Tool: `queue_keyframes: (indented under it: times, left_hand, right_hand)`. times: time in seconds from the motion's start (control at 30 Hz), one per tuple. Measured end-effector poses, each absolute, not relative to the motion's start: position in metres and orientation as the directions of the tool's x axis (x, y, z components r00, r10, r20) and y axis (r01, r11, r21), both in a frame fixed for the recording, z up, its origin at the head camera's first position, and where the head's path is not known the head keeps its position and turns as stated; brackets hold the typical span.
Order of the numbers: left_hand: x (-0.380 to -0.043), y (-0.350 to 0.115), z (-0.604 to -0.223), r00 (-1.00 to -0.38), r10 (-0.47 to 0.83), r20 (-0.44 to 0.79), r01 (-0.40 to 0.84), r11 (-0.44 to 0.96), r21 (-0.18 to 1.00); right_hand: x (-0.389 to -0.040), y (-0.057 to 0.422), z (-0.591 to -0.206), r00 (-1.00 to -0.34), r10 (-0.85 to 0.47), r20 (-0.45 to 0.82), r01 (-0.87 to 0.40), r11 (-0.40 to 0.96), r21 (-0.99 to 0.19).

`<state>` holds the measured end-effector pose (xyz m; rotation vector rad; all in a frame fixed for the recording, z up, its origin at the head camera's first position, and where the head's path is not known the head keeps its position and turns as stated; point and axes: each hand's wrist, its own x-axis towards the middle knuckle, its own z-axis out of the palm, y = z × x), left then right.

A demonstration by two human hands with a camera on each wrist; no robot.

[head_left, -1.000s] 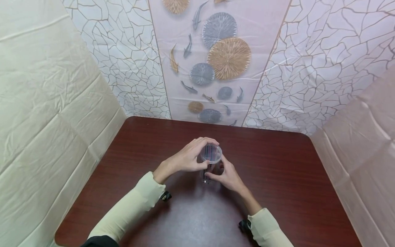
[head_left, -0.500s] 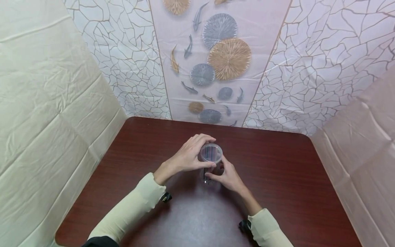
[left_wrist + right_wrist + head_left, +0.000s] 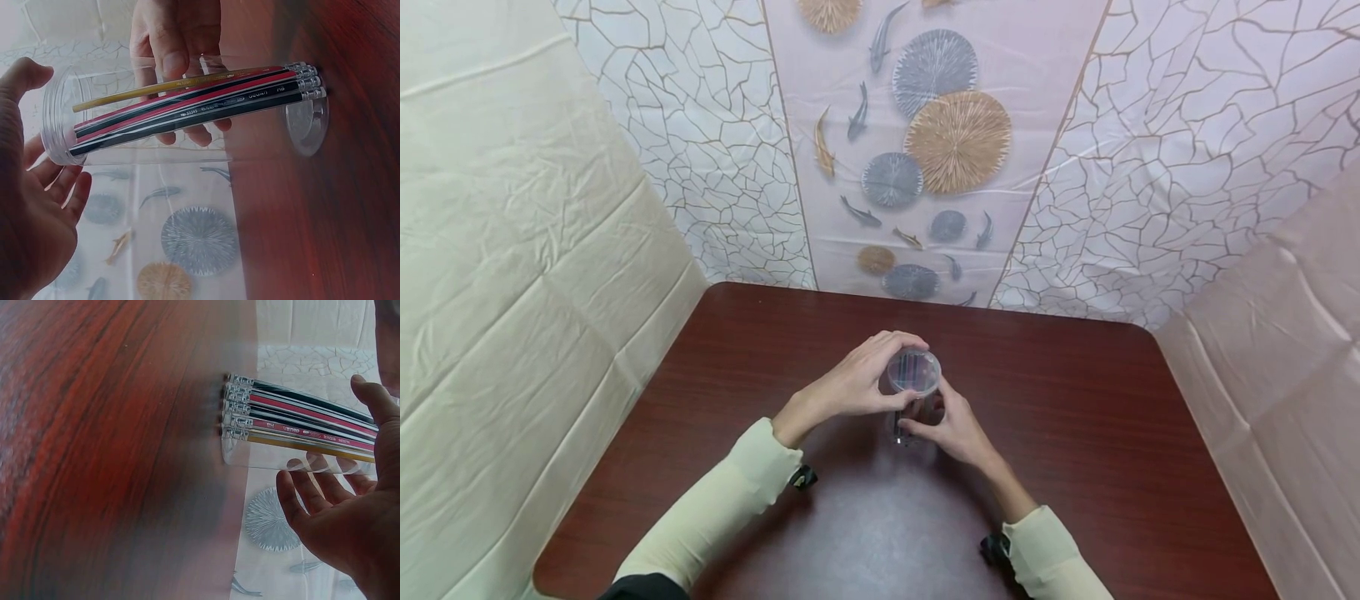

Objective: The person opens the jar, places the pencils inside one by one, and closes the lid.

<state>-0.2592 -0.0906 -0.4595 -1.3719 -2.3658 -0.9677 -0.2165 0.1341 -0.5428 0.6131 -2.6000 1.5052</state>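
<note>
A clear plastic jar stands upright on the table, with several pencils leaning together inside. They are striped red and black, plus one gold one, and their eraser ends point down. My left hand grips the round transparent lid from the left, thumb on the near side and fingers curved over the far side. Lower down, my right hand holds the jar's body from the right. In the right wrist view the right fingertips curve along the jar wall.
The dark red-brown wooden table extends around both hands. A patterned cloth with fish and round motifs hangs behind its far edge. Pale quilted cloth hangs at the left, with similar cloth at the right.
My left thumb and fingers slide right and back along the lid's rim, the thumb reaching furthest right half a second ago. The right hand and jar stay in place.
</note>
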Motion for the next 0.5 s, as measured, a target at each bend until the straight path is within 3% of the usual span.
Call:
queue_keyframes:
  times: [0.2,0.5]
  left_hand:
    - [-0.2595,-0.0919,-0.4614,-0.523,0.697,0.490,0.840,0.325,0.434]
    - [-0.2588,-0.0904,-0.4613,-0.586,0.641,0.496,0.807,0.407,0.427]
  right_hand:
    - [-0.2160,0.1341,-0.5430,-0.919,-0.299,0.256,-0.371,0.435,-0.820]
    - [-0.2160,0.1341,-0.5435,-0.923,-0.296,0.248,-0.363,0.451,-0.815]
